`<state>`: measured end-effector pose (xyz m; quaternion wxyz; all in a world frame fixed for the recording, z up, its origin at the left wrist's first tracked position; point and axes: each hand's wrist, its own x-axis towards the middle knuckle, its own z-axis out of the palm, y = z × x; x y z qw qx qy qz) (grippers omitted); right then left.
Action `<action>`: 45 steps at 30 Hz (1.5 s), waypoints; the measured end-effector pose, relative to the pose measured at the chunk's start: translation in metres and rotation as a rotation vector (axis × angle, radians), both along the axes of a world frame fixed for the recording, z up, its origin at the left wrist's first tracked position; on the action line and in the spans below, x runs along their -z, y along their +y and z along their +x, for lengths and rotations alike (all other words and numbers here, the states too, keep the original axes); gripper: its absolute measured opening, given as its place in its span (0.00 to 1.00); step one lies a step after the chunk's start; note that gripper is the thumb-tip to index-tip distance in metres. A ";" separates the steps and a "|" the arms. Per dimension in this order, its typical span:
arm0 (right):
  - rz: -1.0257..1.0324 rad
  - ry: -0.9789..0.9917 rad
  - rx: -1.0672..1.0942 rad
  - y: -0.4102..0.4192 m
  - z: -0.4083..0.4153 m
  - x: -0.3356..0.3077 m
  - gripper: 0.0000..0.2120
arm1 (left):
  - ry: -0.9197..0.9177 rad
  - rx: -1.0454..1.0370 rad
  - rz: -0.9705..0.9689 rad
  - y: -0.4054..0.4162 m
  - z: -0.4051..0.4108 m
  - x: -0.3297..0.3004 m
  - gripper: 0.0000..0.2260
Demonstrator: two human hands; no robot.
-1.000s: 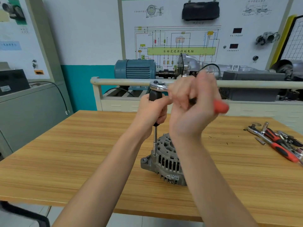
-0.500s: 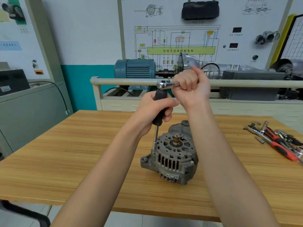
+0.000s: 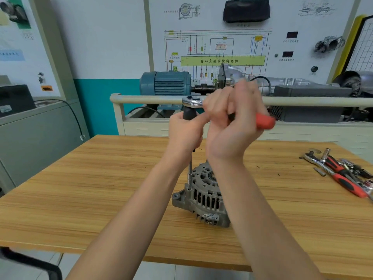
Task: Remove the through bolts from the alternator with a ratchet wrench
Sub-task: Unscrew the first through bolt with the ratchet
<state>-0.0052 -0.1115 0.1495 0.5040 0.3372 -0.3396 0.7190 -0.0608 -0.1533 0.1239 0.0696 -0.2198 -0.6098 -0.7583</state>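
Left hand (image 3: pixel 184 132): curled round the black extension grip, steadying the shaft upright over a through bolt (image 3: pixel 188 188).
Right hand (image 3: pixel 232 126): fisted on the ratchet wrench (image 3: pixel 262 121) handle, blurred, likely mid-swing.
Alternator (image 3: pixel 203 197): stands on the wooden table (image 3: pixel 80 199), pulley end up, under the forearms.
Spare tools (image 3: pixel 343 174): heaped at the table's right edge.
Room: wiring-diagram board (image 3: pixel 218 47), blue motor (image 3: pixel 165 83) behind.

The white wall-mounted wiring-diagram board (image 3: pixel 242 43) carries a yellow-green bar (image 3: pixel 222 61) reading "自动变速器控制电脑". Its smaller labels are too small to read.
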 end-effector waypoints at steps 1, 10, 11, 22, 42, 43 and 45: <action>0.073 0.055 0.190 -0.007 0.005 0.005 0.14 | 0.010 -0.002 -0.005 0.003 0.005 -0.001 0.11; -0.121 -0.157 -0.510 0.033 -0.010 -0.013 0.23 | 0.073 0.291 -0.061 -0.018 -0.002 -0.002 0.14; -0.187 -0.243 -0.655 0.041 -0.018 -0.015 0.22 | 0.072 0.368 -0.069 -0.021 -0.004 -0.004 0.13; -0.345 -0.398 -0.921 0.051 -0.042 -0.020 0.25 | -0.040 0.513 -0.053 -0.022 -0.012 -0.008 0.18; -0.343 -0.384 -1.050 0.054 -0.042 -0.017 0.23 | 0.136 0.486 -0.094 -0.027 -0.009 -0.007 0.12; -0.362 -0.423 -1.123 0.055 -0.049 -0.018 0.24 | 0.124 0.571 -0.123 -0.027 -0.009 -0.008 0.12; -0.362 -0.500 -1.192 0.056 -0.056 -0.021 0.27 | 0.081 0.701 -0.155 -0.029 -0.009 -0.010 0.14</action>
